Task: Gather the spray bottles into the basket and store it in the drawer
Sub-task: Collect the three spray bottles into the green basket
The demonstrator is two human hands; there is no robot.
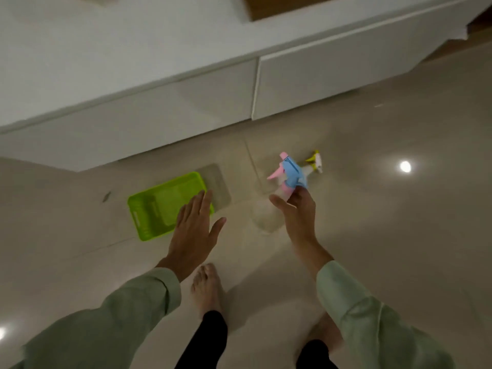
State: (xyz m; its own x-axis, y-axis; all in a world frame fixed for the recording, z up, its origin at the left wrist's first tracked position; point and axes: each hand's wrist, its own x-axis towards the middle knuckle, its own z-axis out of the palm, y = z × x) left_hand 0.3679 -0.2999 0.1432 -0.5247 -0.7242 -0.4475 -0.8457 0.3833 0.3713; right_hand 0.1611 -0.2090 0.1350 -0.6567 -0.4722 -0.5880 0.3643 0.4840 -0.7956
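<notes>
Holding a clear spray bottle (288,179) with a blue-and-pink trigger head by its neck, the right hand (296,211) hangs over the floor; the left hand (195,230) is spread wide and empty above the one green basket (159,206). A second, yellow-nozzled bottle (315,161) lies beyond. Two bottles in all, probably light, slick plastic; the neck gives the surest hold.

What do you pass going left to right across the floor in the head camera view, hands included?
Green basket → left hand, open → right hand holding the blue and pink spray bottle → yellow and white spray bottle → ceiling light reflection.
</notes>
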